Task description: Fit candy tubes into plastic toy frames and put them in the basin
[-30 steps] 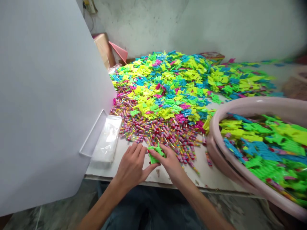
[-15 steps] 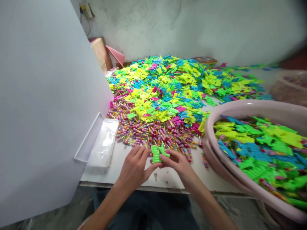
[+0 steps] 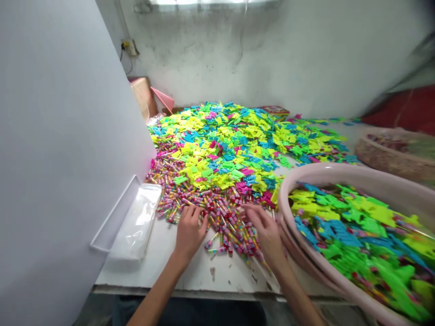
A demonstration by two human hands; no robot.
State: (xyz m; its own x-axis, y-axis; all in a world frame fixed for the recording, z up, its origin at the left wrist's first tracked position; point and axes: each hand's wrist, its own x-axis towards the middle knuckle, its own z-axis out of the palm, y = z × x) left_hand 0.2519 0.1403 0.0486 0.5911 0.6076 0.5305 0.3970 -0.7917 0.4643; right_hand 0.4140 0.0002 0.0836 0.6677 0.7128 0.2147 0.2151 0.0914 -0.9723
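My left hand rests at the near edge of a heap of small tubes with coloured beads in them, thumb apart from the fingers. On the right side of these tubes is my right hand, its fingers stretched toward the left over the heap. Nothing shows clearly in either hand, though the right fingertips are slightly blurred. Several tubes lie spread on the white tabletop between the hands. Behind the tubes rises a big pile of flat plastic pieces in green, yellow, blue and pink.
A pink basin holding plastic pieces and tubes stands close to my right hand. At left are clear plastic bags and a tall white panel. Another basin sits at the far right, and a wall closes the back.
The green plastic piece is gone from my hands. They have moved apart onto the tubes, and several tubes now lie nearer the front edge. The view has tilted up.
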